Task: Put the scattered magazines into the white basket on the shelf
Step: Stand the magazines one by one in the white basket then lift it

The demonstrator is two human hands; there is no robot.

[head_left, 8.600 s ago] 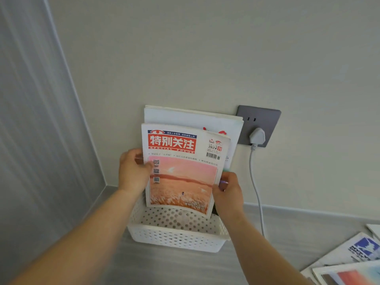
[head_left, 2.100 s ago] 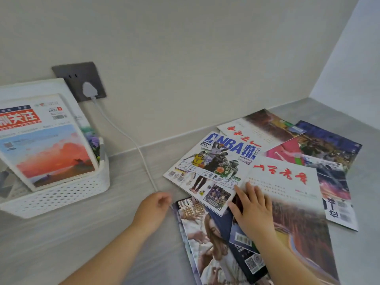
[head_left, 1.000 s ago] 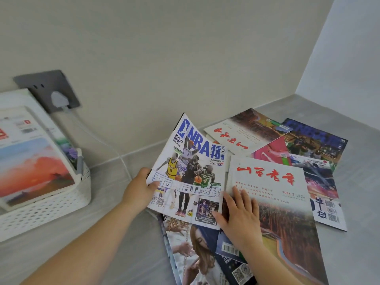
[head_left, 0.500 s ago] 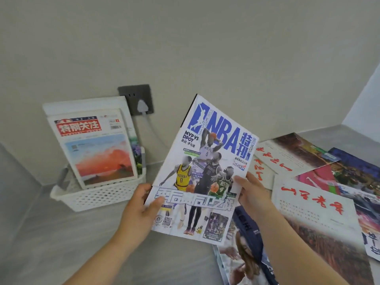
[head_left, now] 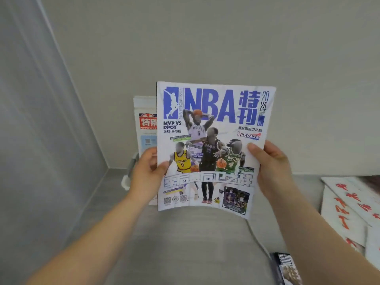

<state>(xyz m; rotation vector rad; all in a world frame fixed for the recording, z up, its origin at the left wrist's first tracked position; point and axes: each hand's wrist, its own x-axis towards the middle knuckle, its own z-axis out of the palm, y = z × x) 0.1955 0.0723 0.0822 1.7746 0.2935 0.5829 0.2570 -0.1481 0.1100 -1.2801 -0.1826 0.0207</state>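
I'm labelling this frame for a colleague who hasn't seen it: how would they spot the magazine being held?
Find the corner where two walls meet. Just right of it, the left hand and right hand hold the NBA magazine upright. Its big blue title sets it apart from the red-lettered magazines nearby.

Soft even daylight, wide-angle edge warp

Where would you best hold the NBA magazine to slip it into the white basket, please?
Probably by its long side edges, below the middle, one hand from each side, as the left hand and right hand grip the NBA magazine now: held upright, its bottom edge is free to enter the white basket.
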